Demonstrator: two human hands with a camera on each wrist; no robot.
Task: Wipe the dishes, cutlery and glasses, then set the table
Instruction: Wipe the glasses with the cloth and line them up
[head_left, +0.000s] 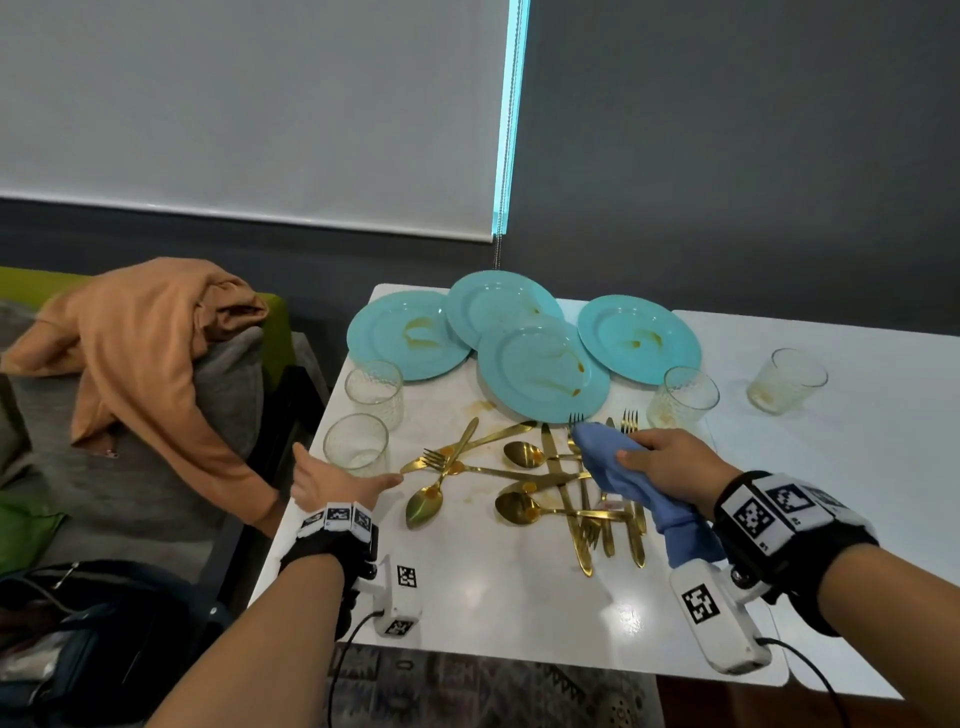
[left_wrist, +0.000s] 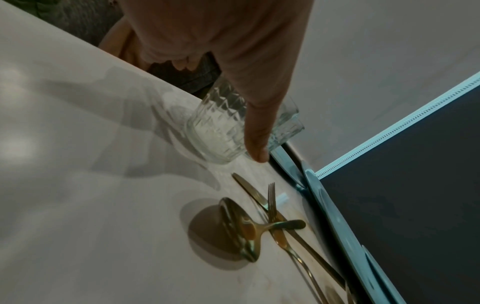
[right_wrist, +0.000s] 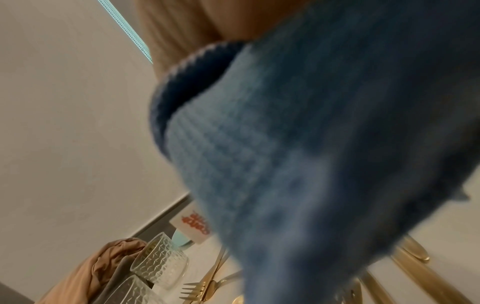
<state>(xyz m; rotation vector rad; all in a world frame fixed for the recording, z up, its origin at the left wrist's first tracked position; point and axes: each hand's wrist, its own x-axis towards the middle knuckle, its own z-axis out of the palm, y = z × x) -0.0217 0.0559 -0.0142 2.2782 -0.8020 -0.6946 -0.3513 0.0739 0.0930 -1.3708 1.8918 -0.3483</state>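
Gold cutlery (head_left: 550, 478) lies in a smeared heap on the white table (head_left: 493, 587), right between my two hands. My right hand (head_left: 675, 465) hovers over the heap's right side, fingers and thumb curled round a blue cloth (head_left: 623, 467) that drapes down over the forks and knives. My left hand (head_left: 337, 480) is stretched flat and relaxed, holding nothing, fingertips reaching toward a fork (head_left: 436, 460) at the heap's left edge, just beside the near ribbed glass (head_left: 356, 449). A second glass (head_left: 374, 387) stands just behind it. Four stained turquoise plates (head_left: 543, 374) overlap beyond the cutlery, and two more glasses (head_left: 683, 397) stand on the right. An orange garment (head_left: 156, 353) sprawls over the sofa at my left.
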